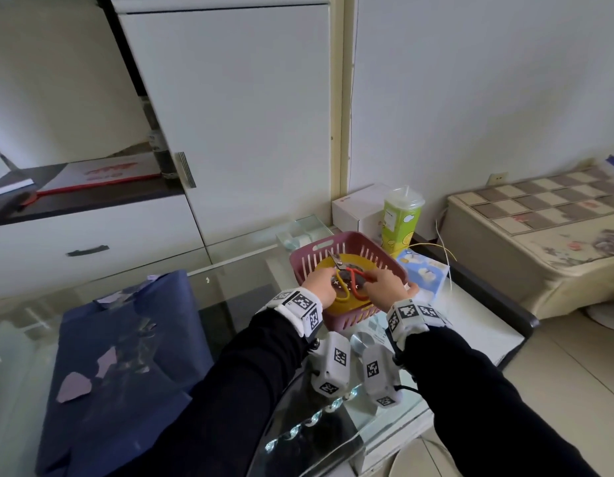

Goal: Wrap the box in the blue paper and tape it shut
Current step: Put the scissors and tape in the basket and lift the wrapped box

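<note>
The box wrapped in dark blue paper [126, 346] lies on the glass table [236, 270] at the left, with shiny tape strips and a few pale torn patches on top. Both my hands are inside a pink basket [346, 321] to its right. A wide yellow tape roll [338, 306] lies flat in the basket, and scissors [345, 270] with one yellow and one red handle lie across it. My left hand [321, 282] curls over the roll's left edge. My right hand [388, 285] pinches the scissors' red handle.
Behind the basket stand a green drink cup with a lid [400, 218], a white carton [360, 208] and a blue tissue pack [424, 273]. White cabinets rise behind the table. A low checkered bench [539, 218] stands at the right, across open floor.
</note>
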The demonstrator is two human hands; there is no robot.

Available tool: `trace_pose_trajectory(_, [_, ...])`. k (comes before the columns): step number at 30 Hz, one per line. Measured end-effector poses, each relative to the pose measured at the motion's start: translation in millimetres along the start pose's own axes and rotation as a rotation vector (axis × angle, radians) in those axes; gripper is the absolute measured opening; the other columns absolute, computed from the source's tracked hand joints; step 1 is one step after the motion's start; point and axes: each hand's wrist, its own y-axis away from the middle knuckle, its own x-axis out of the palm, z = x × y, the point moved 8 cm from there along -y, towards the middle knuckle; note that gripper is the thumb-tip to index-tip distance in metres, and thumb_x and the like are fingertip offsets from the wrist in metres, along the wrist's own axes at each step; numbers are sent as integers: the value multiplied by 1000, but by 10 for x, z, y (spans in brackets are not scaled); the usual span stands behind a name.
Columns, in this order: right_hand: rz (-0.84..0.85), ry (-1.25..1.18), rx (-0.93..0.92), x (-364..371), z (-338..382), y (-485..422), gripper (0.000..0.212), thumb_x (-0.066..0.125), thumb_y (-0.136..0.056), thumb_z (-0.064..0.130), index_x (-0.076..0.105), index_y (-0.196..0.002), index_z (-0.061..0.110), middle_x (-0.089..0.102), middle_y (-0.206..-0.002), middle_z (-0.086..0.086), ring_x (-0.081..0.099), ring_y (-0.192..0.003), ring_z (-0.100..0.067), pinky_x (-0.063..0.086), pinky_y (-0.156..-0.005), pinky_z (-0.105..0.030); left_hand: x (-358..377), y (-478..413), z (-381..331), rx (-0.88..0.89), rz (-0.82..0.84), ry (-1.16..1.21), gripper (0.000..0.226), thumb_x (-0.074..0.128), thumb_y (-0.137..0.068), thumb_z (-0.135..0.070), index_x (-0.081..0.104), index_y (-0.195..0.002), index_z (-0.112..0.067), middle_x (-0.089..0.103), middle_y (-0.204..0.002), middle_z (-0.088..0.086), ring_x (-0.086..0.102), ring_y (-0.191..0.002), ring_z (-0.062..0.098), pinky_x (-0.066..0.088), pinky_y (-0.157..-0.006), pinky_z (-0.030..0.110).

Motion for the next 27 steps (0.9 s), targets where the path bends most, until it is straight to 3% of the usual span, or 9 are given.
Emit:
trace_pose_trajectory(5, [81, 75, -31, 105, 102, -64, 36, 42, -89, 19, 62, -117, 28, 64, -117, -5, 47, -121, -27, 12, -111, -45, 41, -20, -77, -38, 75, -167, 43, 34, -96, -2, 36, -140, 0, 39, -145, 18, 39, -133, 31, 33, -107, 33])
trace_pose_trajectory(9, [103, 88, -36, 116, 94, -67, 37, 40, -90, 19, 59, -121, 29, 63, -119, -4, 45, -126, -27, 7, -113, -47, 68, -39, -89, 3, 124, -208, 49, 34, -96, -3, 32, -145, -7, 34, -149, 15, 37, -135, 30, 34, -108, 32])
trace_pose_trajectory(13, [76, 81, -69, 1, 201, -100, 38, 42, -91, 17, 61, -122, 30, 61, -125, 1, 47, -125, -22, 6, -116, -49, -43, -130, -76, 37, 97, -134, 47, 38, -93, -3, 46, -138, -16, 46, -142, 11, 47, -128, 29, 39, -101, 30])
trace_pose_trajectory(17, [-5, 38, -60, -82, 323, -263, 33, 43, -92, 23, 63, -118, 28, 61, -127, 1, 48, -125, -22, 12, -115, -44, -187, -175, -144, 80, 58, -45, 39, 43, -93, -4, 54, -129, -15, 54, -134, 10, 53, -121, 27, 41, -95, 26])
trace_pose_trajectory(21, [16, 15, -174, -118, 583, -270, 34, 52, -90, 44, 63, -117, 26, 61, -126, 2, 48, -125, -23, 18, -112, -44, -383, -226, -114, 89, -10, -9, 36, 44, -94, -5, 54, -127, -13, 55, -130, 12, 52, -120, 29, 40, -92, 26])
trace_pose_trajectory(24, [39, -31, -190, -60, 592, -325, 29, 51, -90, 15, 64, -115, 22, 62, -124, 0, 51, -122, -24, 29, -110, -40, -400, -276, 3, 84, -28, 37, 36, 46, -91, -2, 58, -122, -16, 57, -129, 8, 53, -118, 25, 41, -95, 25])
trace_pose_trajectory(27, [90, -73, -210, 13, 577, -346, 36, 46, -87, 5, 64, -116, 14, 65, -121, -8, 57, -116, -26, 42, -103, -37, -438, -264, 141, 100, -68, 75, 37, 43, -91, 0, 59, -120, -15, 59, -124, 5, 56, -108, 22, 42, -82, 18])
